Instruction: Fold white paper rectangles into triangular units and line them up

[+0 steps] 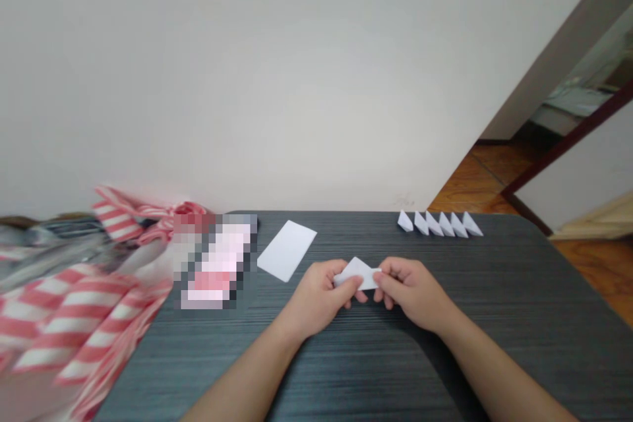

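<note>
A piece of white folded paper (357,268) is held between my two hands over the middle of the dark table. It has a pointed top and a flat strip along its lower side. My left hand (324,290) pinches its left part, the thumb lying across the front. At the right end, my right hand (408,289) grips the strip between thumb and fingers. Left of my left hand lies a flat white stack or sheet of paper (287,250). Several small folded white paper pieces (440,224) stand in a row at the back right.
The dark wood-grain table (519,290) meets a pale wall (316,79) at its back. On the left lie a blurred-out pink and white item (222,260) and red-and-white striped cloth (74,316). Wooden floor (457,178) shows beyond the right edge.
</note>
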Action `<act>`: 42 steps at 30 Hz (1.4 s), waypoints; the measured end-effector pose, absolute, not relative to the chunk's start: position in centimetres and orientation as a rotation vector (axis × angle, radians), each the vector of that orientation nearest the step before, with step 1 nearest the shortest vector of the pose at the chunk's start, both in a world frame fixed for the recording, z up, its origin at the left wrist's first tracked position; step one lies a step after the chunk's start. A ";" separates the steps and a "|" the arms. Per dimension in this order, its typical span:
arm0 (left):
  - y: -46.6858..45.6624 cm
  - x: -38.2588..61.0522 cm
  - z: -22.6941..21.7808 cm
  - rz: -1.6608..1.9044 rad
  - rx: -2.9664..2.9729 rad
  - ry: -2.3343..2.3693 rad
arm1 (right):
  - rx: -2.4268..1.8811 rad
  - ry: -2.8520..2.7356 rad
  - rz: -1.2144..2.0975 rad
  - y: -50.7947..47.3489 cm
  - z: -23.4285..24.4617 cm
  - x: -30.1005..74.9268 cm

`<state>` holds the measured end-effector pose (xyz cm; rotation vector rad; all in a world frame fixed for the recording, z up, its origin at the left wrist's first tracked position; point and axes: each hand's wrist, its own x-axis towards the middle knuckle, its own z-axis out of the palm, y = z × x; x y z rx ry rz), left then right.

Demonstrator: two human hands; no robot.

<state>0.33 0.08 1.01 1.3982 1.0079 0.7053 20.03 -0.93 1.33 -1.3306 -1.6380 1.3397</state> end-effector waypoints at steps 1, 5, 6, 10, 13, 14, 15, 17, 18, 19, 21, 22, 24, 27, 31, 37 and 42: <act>0.1 0.3 1.1 0.701 1.407 1.014 | -1.331 -1.638 1.341 -0.9 1.4 20.0; 0.0 0.1 1.3 0.700 1.430 1.030 | -1.296 -1.615 1.384 -0.9 1.2 19.9; 0.0 0.1 1.3 0.698 1.436 1.028 | -1.281 -1.608 1.400 -0.9 1.2 19.8; 0.1 0.1 1.2 0.686 1.455 1.026 | -1.274 -1.609 1.401 -0.9 1.1 19.8; 0.2 0.2 0.8 0.711 1.425 1.028 | -1.301 -1.620 1.366 -0.9 1.0 20.0; 0.2 0.3 0.7 0.728 1.406 1.024 | -1.310 -1.616 1.355 -0.9 0.9 20.1; 0.2 0.3 0.6 0.746 1.385 1.021 | -1.318 -1.610 1.345 -0.8 0.7 20.3; 0.2 0.3 0.4 0.776 1.344 1.019 | -1.332 -1.586 1.329 -0.8 0.4 20.5; 0.2 0.4 0.4 0.783 1.330 1.020 | -1.338 -1.572 1.323 -0.8 0.3 20.6; 0.2 0.4 0.3 0.786 1.321 1.022 | -1.340 -1.560 1.322 -0.8 0.2 20.6; 0.2 0.4 0.3 0.785 1.319 1.028 | -1.332 -1.544 1.331 -0.7 0.1 20.6; 0.1 0.4 0.3 0.781 1.324 1.033 | -1.322 -1.538 1.341 -0.7 0.1 20.6; 0.1 0.3 0.3 0.777 1.334 1.039 | -1.301 -1.526 1.368 -0.7 0.1 20.4; 0.1 0.3 0.2 0.773 1.348 1.043 | -1.306 -1.519 1.377 -0.8 0.1 20.3; 0.2 0.4 0.0 0.810 1.317 1.028 | -1.328 -1.482 1.333 -0.8 0.1 20.4; 0.4 0.8 -0.2 0.988 1.159 0.979 | -1.368 -1.419 1.115 -0.5 -0.3 20.9; 0.1 0.8 0.1 0.865 1.302 0.992 | -1.427 -1.675 0.817 -0.5 -0.1 20.7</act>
